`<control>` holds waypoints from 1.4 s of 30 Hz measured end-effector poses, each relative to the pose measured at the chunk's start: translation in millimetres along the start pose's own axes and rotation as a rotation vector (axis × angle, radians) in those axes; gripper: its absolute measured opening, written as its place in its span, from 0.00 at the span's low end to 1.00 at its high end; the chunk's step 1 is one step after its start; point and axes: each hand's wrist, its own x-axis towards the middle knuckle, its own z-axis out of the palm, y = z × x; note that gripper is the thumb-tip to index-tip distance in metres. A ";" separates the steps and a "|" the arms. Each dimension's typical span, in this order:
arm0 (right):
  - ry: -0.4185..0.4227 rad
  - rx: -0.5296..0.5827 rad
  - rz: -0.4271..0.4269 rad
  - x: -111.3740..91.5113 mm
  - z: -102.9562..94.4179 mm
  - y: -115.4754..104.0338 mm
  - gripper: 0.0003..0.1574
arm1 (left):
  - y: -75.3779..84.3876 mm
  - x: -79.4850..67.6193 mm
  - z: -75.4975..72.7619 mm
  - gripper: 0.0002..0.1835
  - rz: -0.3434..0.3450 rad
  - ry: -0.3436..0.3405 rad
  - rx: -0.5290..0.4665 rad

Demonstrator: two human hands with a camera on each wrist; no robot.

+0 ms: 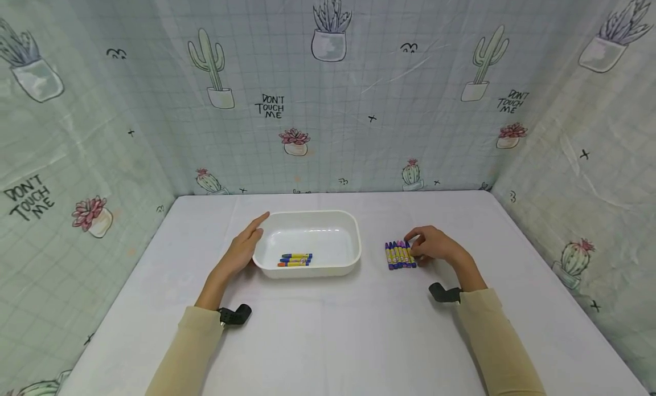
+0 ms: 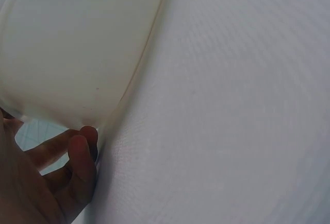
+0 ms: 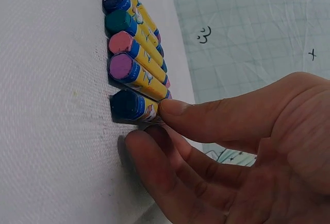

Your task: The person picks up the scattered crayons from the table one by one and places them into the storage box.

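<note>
Far left, pale gridded cloth (image 1: 128, 179) printed with potted plants hangs along the worktop's left edge. Moving in, a beige sleeve (image 1: 187, 345) runs up to the left hand (image 1: 241, 252), its fingers fairly straight, resting against the end of a white tray (image 1: 333, 236). That tray sits toward the far edge of the white worktop (image 1: 328, 339), a few crayons (image 1: 295, 260) lying at its near side. Behind, the same cloth rises at the far edge, reading "DON'T TOUCH ME". On we go: well apart from the tray, right of the middle, lies a tight row of crayons (image 1: 397, 256). And the right hand (image 1: 433, 245) pinches the dark crayon (image 3: 135, 105) at its right end! Cloth lines the right edge too.
</note>
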 end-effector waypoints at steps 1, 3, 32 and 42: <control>-0.002 0.002 0.002 0.0 -0.1 0.7 0.26 | -0.1 0.4 -0.1 0.28 -0.001 -0.001 0.003; -0.008 0.001 -0.002 -0.8 -0.6 2.0 0.27 | -0.3 1.2 -0.1 0.28 -0.002 -0.001 0.009; -0.016 -0.065 0.019 -4.9 -4.8 0.5 0.35 | 1.5 -1.7 1.9 0.28 -0.003 0.001 0.003; 0.025 -0.116 0.015 -6.0 -0.4 0.6 0.36 | -2.0 -3.7 3.9 0.28 0.011 0.012 0.007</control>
